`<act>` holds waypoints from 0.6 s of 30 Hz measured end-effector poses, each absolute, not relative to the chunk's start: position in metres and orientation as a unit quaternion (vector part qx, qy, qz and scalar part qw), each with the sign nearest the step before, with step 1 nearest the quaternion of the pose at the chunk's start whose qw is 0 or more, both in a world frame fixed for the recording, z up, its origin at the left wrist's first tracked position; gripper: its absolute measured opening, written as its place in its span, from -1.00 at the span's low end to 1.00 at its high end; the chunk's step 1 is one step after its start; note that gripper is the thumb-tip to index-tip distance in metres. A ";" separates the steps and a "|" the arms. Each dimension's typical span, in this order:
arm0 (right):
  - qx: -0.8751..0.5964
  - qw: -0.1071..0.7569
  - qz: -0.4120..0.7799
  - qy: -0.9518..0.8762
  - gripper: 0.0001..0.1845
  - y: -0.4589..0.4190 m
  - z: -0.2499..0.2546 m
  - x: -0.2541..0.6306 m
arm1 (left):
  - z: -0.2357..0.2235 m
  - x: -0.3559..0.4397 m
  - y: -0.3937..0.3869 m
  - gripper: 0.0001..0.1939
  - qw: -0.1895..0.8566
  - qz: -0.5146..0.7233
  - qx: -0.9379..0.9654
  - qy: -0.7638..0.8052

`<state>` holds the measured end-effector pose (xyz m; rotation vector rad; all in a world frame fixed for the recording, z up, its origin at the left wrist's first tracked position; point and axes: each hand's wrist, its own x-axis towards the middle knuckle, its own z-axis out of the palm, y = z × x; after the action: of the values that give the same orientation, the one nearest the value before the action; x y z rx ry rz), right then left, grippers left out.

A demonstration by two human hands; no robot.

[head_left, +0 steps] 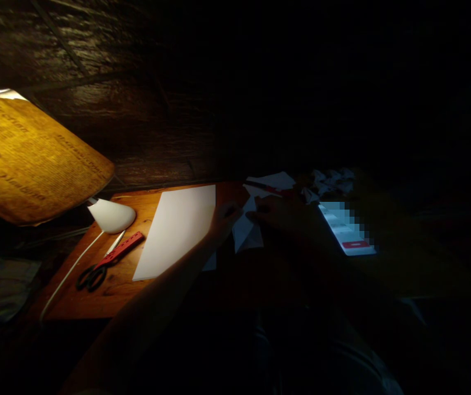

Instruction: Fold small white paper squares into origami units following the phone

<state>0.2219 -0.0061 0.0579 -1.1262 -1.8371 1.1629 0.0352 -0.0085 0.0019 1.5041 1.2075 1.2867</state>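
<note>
A folded piece of white paper (248,237) with crease lines is between my two hands over the table. My left hand (223,218) pinches its left edge, the thumb and fingers closed. From the other side, my right hand (275,215) reaches in with its fingertips closed on the paper's upper right; deep shadow hides most of that hand. Just left of the paper lies a stack of white sheets (177,227), partly covered by my left forearm. Behind my hands are more white paper pieces (274,182), with a dark and red slender object (266,188) on top.
On the wooden table (107,299) at left stand a lit lamp (114,215) with a yellow printed shade and scissors (95,276) beside a red strip (126,248). A glowing phone (344,227) lies right, crumpled or folded paper pieces (329,182) behind it. A white cord (68,266) crosses the left edge.
</note>
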 end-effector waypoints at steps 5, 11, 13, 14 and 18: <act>-0.415 0.323 0.441 -0.727 -0.71 -0.002 0.052 0.220 | 0.004 0.037 -0.009 -0.78 0.396 0.502 0.598 0.483; -0.423 0.302 0.407 -0.751 -0.68 -0.001 0.049 0.221 | 0.005 0.036 -0.008 -0.84 0.369 0.504 0.617 0.479; -0.421 0.290 0.384 -0.769 -0.67 -0.001 0.051 0.221 | 0.004 0.035 -0.008 -0.86 0.362 0.505 0.621 0.478; -0.420 0.288 0.379 -0.773 -0.66 -0.001 0.051 0.221 | 0.004 0.035 -0.008 -0.86 0.362 0.506 0.621 0.477; -0.415 0.293 0.398 -0.763 -0.62 -0.001 0.049 0.219 | 0.004 0.036 -0.008 -0.83 0.374 0.504 0.611 0.482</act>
<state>0.2191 -0.0006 0.0486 -1.1064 -2.0330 1.0609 0.0361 -0.0084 0.0044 1.5654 1.2333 1.2906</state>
